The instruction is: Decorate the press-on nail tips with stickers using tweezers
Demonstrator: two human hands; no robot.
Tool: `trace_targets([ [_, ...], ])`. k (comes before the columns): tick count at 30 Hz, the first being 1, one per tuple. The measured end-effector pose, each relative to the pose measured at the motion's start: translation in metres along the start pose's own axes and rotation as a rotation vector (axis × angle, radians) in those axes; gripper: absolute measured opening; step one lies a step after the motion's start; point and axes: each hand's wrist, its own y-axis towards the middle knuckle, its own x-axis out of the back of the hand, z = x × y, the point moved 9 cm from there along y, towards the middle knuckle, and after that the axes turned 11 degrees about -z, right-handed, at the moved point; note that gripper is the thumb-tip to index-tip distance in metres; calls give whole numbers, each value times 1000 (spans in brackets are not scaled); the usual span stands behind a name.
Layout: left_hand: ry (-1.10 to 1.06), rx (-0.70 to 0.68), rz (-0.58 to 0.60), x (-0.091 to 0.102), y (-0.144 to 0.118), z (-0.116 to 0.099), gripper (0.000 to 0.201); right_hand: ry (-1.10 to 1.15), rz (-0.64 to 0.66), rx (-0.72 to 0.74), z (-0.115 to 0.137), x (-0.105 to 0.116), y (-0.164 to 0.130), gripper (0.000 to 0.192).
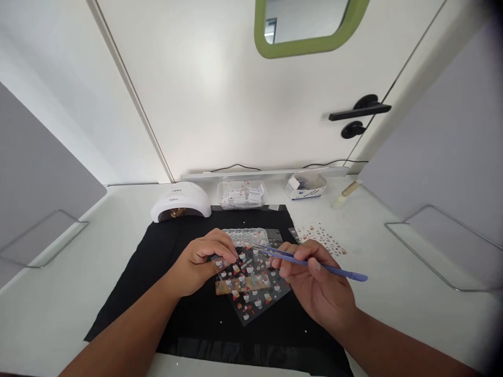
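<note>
My left hand (208, 259) is closed, thumb and fingers pinching the upper left edge of a clear sticker sheet (253, 309) printed with small white cat figures and red details. In my right hand (320, 283) is a pair of blue tweezers (334, 269), held like a pen. Its tips point left over the sheet's upper part; whether they grip a sticker is too small to tell. Through the sheet shows a tan, wood-coloured bar (222, 287). Just behind the sheet lies a clear compartment case (259, 236) with small pieces inside.
A black cloth (153, 262) covers the middle of the white table (47, 298). Behind it stand a white nail lamp (184, 196), a clear tub of packets (241, 196) and an open box (306, 186). Another sticker sheet (322, 238) and a small tube (351, 187) lie rightward.
</note>
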Motion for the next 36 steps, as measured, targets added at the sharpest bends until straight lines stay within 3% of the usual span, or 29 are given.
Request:
trace_targets([
  [5, -71, 52, 206, -9, -2, -3, 23, -64, 22, 129, 10, 1, -2, 13],
  [8, -132, 93, 259, -11, -5, -5, 27, -95, 43, 171, 14, -2, -5, 13],
  [14, -172, 180, 153, -6, -11, 4, 28, -180, 107, 217, 14, -5, -11, 17],
  [22, -78, 295, 33, -15, -13, 15, 22, -225, 159, 225, 8, -5, -15, 20],
  [29, -75, 297, -7, -21, -18, 13, 30, -225, 110, 188, 7, -6, -16, 18],
  [36, 133, 260, -36, -18, -14, 12, 20, -254, 68, 155, 7, -6, -15, 17],
])
